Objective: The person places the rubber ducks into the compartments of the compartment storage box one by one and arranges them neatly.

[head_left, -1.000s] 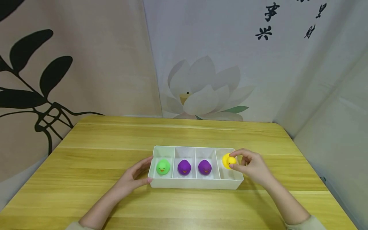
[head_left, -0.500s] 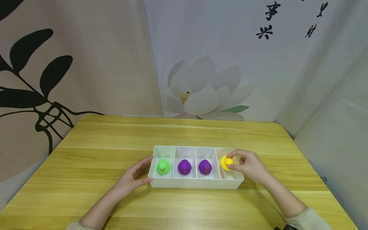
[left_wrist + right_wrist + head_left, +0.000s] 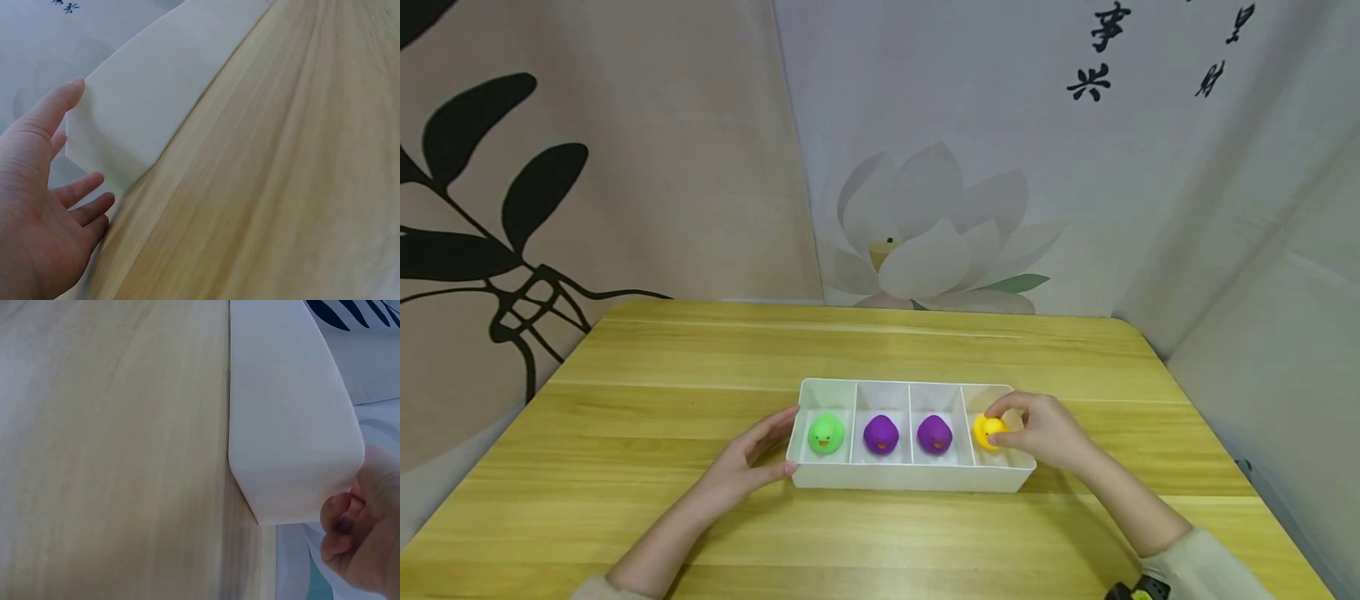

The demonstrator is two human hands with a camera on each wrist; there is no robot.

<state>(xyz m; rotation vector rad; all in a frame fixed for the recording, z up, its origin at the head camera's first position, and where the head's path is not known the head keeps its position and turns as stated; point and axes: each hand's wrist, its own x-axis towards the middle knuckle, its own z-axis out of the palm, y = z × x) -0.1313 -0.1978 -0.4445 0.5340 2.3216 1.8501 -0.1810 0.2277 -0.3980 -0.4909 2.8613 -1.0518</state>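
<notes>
A white box [image 3: 910,477] with a row of compartments stands on the table. A green toy duck [image 3: 826,434] sits in its leftmost compartment, and the two middle ones each hold a purple toy duck [image 3: 881,435]. In the rightmost compartment, my right hand [image 3: 1048,433] pinches a yellow toy duck [image 3: 985,430] between thumb and fingers. My left hand [image 3: 752,458] rests on the box's left end with relaxed fingers, thumb at the front corner. In the right wrist view, the box wall [image 3: 290,412] hides the yellow duck and the fingertips.
The wooden table [image 3: 700,358] extends around the box on all sides. Behind it hangs a pale curtain [image 3: 925,100] printed with a lotus, leaves and dark characters. A dark wrist device [image 3: 1138,590] shows at the right sleeve [image 3: 1202,567].
My right hand has moved slightly left and down with the yellow duck, which now sits lower inside the rightmost compartment. The left hand and the other ducks stay in place.
</notes>
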